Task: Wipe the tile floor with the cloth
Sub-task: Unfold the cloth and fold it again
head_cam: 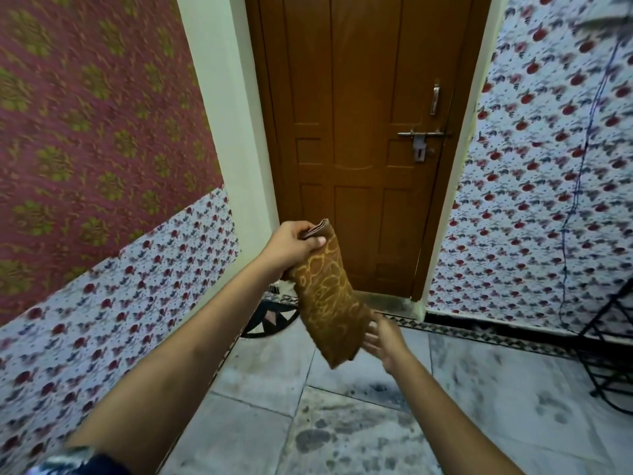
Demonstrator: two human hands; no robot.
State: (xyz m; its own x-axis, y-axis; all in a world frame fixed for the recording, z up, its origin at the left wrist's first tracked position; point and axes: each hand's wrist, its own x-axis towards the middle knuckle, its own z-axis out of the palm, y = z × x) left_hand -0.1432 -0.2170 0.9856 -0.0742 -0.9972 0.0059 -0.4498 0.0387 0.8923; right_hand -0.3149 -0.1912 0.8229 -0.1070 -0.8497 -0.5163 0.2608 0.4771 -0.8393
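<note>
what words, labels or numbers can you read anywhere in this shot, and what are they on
None can be read.
The cloth in the left hand carries only a looping pattern, no lettering.
The door, its latch and the wall coverings show no writing.
A small dark mark by the doormat is too blurred to read.

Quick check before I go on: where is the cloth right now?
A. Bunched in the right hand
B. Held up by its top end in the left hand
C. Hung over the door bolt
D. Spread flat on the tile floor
B: the left hand has its grip on the folded cloth at the top end, so it hangs above the tile floor, while the right hand is open by the cloth's lower edge.
</note>
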